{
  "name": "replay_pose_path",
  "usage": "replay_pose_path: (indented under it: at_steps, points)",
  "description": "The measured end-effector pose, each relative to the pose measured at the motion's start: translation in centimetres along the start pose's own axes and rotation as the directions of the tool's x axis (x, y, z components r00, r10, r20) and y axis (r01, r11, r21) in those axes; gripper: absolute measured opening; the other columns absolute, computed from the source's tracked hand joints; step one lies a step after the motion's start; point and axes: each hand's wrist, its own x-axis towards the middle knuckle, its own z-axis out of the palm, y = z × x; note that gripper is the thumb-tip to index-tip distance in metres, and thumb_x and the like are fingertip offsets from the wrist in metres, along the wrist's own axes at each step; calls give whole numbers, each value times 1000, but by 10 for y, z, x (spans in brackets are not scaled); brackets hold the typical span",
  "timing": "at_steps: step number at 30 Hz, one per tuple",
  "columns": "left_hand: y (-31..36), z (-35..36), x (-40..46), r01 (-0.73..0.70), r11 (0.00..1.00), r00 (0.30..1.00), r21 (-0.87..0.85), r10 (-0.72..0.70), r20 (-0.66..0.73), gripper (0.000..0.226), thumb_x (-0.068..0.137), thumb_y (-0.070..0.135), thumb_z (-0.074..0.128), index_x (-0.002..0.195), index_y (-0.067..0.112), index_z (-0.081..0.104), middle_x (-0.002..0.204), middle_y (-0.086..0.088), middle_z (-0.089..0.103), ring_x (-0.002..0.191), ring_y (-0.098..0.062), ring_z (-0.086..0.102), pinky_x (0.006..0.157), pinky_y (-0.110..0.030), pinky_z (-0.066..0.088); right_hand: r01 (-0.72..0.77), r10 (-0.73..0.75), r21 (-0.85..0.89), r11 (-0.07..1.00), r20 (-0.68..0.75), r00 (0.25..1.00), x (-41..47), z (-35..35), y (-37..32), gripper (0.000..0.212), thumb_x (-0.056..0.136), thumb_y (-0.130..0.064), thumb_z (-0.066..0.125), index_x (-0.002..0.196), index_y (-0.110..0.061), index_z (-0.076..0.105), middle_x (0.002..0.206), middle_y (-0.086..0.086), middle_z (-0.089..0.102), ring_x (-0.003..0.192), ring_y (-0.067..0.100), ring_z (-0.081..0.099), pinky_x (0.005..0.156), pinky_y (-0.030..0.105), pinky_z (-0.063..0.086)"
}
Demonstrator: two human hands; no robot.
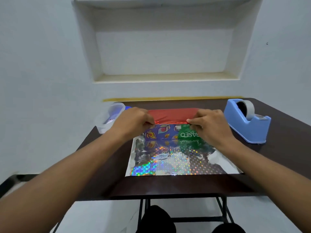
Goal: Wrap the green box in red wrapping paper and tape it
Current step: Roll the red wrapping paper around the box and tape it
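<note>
Dark brown laminate forms the top of the table [104, 165], which is carried on black metal legs and set against a pale, whitewashed wall with a recessed niche [164, 52] at 12 o'clock. The green box [171, 133], patterned in purple and green, is seen at the table's centre, on the silvery holographic inner face of the red wrapping paper [173, 114]. The paper's far edge is folded over the box top and is pinched by the left hand [133, 121] and the right hand [212, 125], fingers curled. A blue tape dispenser [247, 120] stands at 2 o'clock, a clear plastic container [109, 116] at 10 o'clock.
</note>
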Motion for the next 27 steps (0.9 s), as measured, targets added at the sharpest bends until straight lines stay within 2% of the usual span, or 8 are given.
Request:
replay_pose_path:
  at_steps: [3,6,10,16,21,24,27]
  points:
    - [3,6,-7,-76,995,991,63,82,-106,15,81,19,71,90,23,83,83,1,74,77,-28,71,57,-42,58,-30,30,-5,1000,-43,999,-4,2,-3,25,73,-17,93,93,-29,84,80,-9,70,72,22,68,72,34,37]
    - [3,12,-12,-139,980,976,140,160,-148,15,77,10,83,89,18,82,74,-3,69,66,-31,66,46,-35,51,-36,33,-35,999,-82,996,-13,2,-4,22,74,-19,92,93,-27,85,81,-8,70,75,24,66,75,36,36]
    - [0,21,-19,-235,941,945,244,280,-171,15,78,2,83,92,6,79,69,-10,64,59,-32,59,45,-38,50,-19,5,-109,994,-131,991,-22,5,-2,17,78,-21,90,93,-28,84,80,-6,69,76,25,63,73,41,38]
    - [-3,28,-30,-309,890,899,336,388,-202,22,77,-1,85,97,3,77,76,-11,66,63,-29,58,48,-35,46,98,-144,-214,972,-211,967,-31,6,-1,14,79,-13,86,88,-22,80,76,-6,68,82,28,62,75,43,40]
    - [-4,29,-33,-329,874,876,358,423,-230,15,88,1,67,98,4,77,79,-11,67,64,-29,58,48,-35,48,122,-165,-207,971,-203,965,-34,9,0,16,77,-13,88,89,-20,81,75,-5,67,84,28,61,75,43,39]
    - [-8,28,-37,-312,888,877,338,406,-257,21,84,1,70,103,3,77,84,-11,71,66,-30,62,51,-36,51,137,-175,-192,972,-196,965,-34,9,0,18,75,-12,89,89,-20,82,75,-5,65,86,26,58,75,43,40]
    - [-12,21,-41,-124,973,939,193,179,-295,34,72,2,79,106,6,78,84,-8,72,67,-30,66,54,-36,56,157,-191,-182,971,-192,963,-32,9,1,19,74,-11,90,88,-20,82,75,-5,64,88,24,54,74,43,41]
